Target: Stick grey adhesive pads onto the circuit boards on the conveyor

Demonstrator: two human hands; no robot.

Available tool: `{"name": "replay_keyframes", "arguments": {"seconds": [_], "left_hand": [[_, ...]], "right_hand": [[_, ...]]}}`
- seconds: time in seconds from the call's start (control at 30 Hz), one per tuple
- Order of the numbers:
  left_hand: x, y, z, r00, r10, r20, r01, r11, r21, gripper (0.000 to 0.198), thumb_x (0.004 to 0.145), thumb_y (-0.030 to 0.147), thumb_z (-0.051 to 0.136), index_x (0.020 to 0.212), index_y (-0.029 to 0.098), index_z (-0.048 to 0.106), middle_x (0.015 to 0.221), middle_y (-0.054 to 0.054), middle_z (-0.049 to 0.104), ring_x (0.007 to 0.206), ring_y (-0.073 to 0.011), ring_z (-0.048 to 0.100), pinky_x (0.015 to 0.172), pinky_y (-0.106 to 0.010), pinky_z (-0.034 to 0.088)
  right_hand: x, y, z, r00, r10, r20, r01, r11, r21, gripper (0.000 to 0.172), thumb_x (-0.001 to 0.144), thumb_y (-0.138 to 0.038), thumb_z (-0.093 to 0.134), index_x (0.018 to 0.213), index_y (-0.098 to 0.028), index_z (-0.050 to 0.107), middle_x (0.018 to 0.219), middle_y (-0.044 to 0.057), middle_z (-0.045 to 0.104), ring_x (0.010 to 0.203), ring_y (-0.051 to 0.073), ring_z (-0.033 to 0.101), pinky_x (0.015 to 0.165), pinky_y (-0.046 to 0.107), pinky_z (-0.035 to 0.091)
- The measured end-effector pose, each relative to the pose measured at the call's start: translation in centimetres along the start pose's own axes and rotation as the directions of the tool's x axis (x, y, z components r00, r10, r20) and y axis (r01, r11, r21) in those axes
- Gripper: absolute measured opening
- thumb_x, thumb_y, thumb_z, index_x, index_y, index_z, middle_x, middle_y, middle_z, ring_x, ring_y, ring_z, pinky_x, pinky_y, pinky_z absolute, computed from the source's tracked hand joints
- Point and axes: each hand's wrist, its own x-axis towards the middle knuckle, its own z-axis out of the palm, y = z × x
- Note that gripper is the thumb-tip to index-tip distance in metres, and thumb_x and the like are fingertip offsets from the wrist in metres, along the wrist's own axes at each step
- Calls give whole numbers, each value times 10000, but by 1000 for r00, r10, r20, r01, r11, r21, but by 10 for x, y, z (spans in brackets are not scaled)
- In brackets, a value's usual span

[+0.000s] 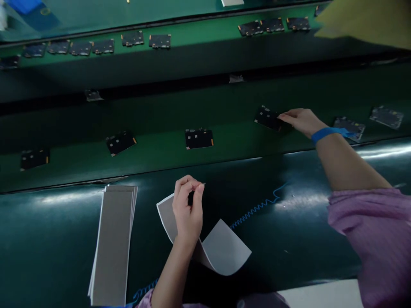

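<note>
My left hand [188, 209] hovers over a curled grey sheet [221, 250] on the dark table, its fingers pinched on something tiny that I cannot make out. My right hand [300, 120], with a blue wrist strap [326, 134], reaches out to the green conveyor belt [160, 152] and grips the right edge of a small dark circuit board [268, 117]. A blue coiled cord [257, 208] runs across the table from the strap.
A stack of long grey sheets [114, 244] lies at the left. More dark boards [199, 138] ride the near belt, and several others [80, 47] line a far belt. A yellowish blurred object [369, 19] fills the top right corner.
</note>
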Motion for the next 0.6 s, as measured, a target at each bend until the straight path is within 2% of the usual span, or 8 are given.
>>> {"name": "replay_keyframes", "arguments": {"seconds": [0.13, 0.23, 0.3, 0.33, 0.4, 0.43, 0.5, 0.6], "left_hand": [[5, 2, 7, 998, -64, 30, 66, 996, -68, 89, 902, 183, 561, 838, 197, 622, 867, -26, 580, 799, -119, 592, 667, -217, 501], [5, 3, 12, 987, -150, 51, 156, 979, -132, 101, 895, 238, 577, 827, 193, 635, 885, -37, 572, 781, -124, 587, 658, -227, 507], [6, 4, 16, 972, -225, 66, 234, 954, -187, 128, 891, 276, 584, 815, 190, 641, 895, -42, 568, 762, -124, 581, 645, -231, 506], [6, 4, 17, 963, -256, 80, 267, 939, -214, 141, 891, 291, 583, 812, 191, 644, 898, -41, 566, 751, -122, 574, 638, -230, 502], [8, 6, 20, 949, -294, 115, 314, 913, -259, 165, 895, 311, 575, 804, 192, 644, 886, -36, 558, 716, -112, 552, 618, -224, 484], [9, 7, 22, 945, -300, 133, 326, 904, -275, 175, 899, 317, 570, 799, 192, 641, 875, -33, 552, 701, -107, 539, 611, -221, 474], [11, 9, 23, 939, -301, 167, 339, 892, -300, 184, 904, 321, 563, 793, 192, 632, 857, -28, 538, 683, -103, 516, 609, -221, 461], [12, 11, 22, 933, -296, 203, 350, 878, -328, 173, 903, 314, 568, 792, 193, 623, 856, -26, 527, 701, -106, 512, 627, -224, 456]], "right_hand": [[1, -2, -1, 996, 70, -63, -72, 997, -33, 123, 857, -221, 591, 856, -105, 631, 1000, 156, 629, 961, 241, 571, 865, 392, 421], [-4, -6, -2, 985, 101, -139, -101, 995, 12, 267, 863, -242, 589, 1074, -79, 579, 1127, 185, 586, 1010, 234, 564, 847, 364, 432], [-19, -15, -1, 975, 93, -202, -81, 994, 69, 349, 898, -241, 535, 1202, -74, 492, 1201, 204, 546, 1046, 220, 552, 845, 343, 441], [-33, -22, 2, 972, 72, -224, -53, 994, 91, 321, 909, -231, 513, 1195, -86, 492, 1193, 195, 550, 1042, 211, 553, 850, 335, 441], [-71, -40, 14, 977, -46, -208, 74, 989, 129, 160, 897, -224, 527, 1024, -141, 578, 1093, 140, 588, 987, 202, 566, 857, 334, 440], [-93, -50, 22, 980, -133, -151, 155, 976, 150, 63, 857, -227, 590, 890, -177, 606, 1024, 94, 604, 946, 190, 576, 845, 320, 447], [-135, -68, 42, 911, -412, 19, 389, 874, 290, 115, 831, -317, 631, 790, -209, 632, 1021, 72, 587, 912, 203, 574, 776, 342, 466], [-175, -89, 70, 829, -548, 113, 451, 773, 447, 199, 818, -438, 646, 820, -240, 667, 1017, 66, 573, 903, 211, 565, 708, 345, 474]]}}
